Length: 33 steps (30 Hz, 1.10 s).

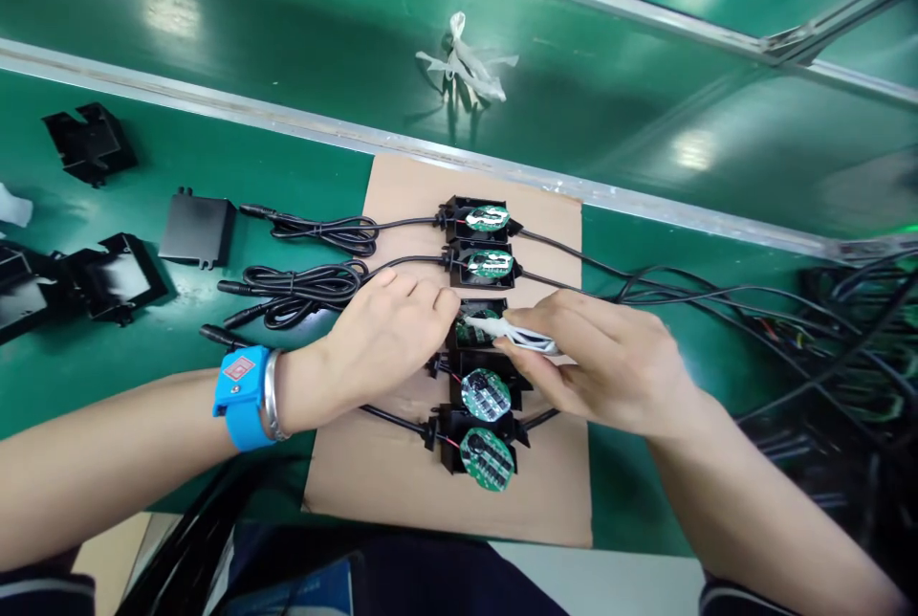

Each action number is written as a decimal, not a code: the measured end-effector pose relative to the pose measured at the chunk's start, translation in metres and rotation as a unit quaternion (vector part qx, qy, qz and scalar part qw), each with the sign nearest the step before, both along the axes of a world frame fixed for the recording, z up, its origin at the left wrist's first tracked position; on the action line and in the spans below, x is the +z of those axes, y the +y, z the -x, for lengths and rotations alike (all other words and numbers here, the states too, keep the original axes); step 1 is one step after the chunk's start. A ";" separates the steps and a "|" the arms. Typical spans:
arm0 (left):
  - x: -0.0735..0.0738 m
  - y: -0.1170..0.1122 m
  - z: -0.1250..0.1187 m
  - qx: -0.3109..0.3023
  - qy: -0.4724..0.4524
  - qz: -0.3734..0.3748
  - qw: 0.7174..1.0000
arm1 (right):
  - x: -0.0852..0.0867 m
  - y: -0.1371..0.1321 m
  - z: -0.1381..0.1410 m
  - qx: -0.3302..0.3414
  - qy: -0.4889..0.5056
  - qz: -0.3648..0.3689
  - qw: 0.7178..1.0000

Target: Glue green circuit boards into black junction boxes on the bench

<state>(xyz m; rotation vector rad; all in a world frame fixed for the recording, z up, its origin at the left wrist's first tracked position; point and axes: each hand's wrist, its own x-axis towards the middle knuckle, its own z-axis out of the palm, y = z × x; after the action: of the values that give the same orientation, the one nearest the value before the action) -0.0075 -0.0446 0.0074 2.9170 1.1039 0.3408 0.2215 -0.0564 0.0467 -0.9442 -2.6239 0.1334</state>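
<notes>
My right hand (602,358) pinches a crumpled white squeeze bag (535,339), its tip over the circuit board (474,333) in the middle black box (490,305). My left hand (394,324) curls around the left end of that same box; its fingertips are partly hidden. Two boxes beyond hold green boards with white paste on them, the farthest board (488,218) and the one nearer (490,263). Closer to me, a round green board (486,394) and another board (488,458) rest tilted on their boxes, without visible white paste.
Beneath the row of boxes lies a cardboard sheet (531,511). Coiled black cables (308,281) are at left, near a closed black case (197,229) and several open housings (115,276). Cables tangle at right (717,296). White strips (469,66) stand behind the metal rail (287,133).
</notes>
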 end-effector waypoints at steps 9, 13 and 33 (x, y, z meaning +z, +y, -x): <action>-0.003 0.004 -0.002 0.005 -0.008 0.015 1.000 | -0.003 -0.002 0.000 0.006 -0.014 -0.053 0.998; -0.002 0.004 -0.002 0.011 -0.015 0.008 1.000 | -0.005 0.000 0.000 0.014 -0.033 -0.061 0.997; 0.000 0.008 -0.001 0.002 0.000 0.067 0.998 | -0.001 -0.014 -0.016 -0.003 -0.070 -0.008 0.997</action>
<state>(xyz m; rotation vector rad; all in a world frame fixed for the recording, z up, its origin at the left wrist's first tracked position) -0.0061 -0.0361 0.0071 2.7975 1.0876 0.2570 0.2379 -0.0703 0.0454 -0.9888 -2.7455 0.0458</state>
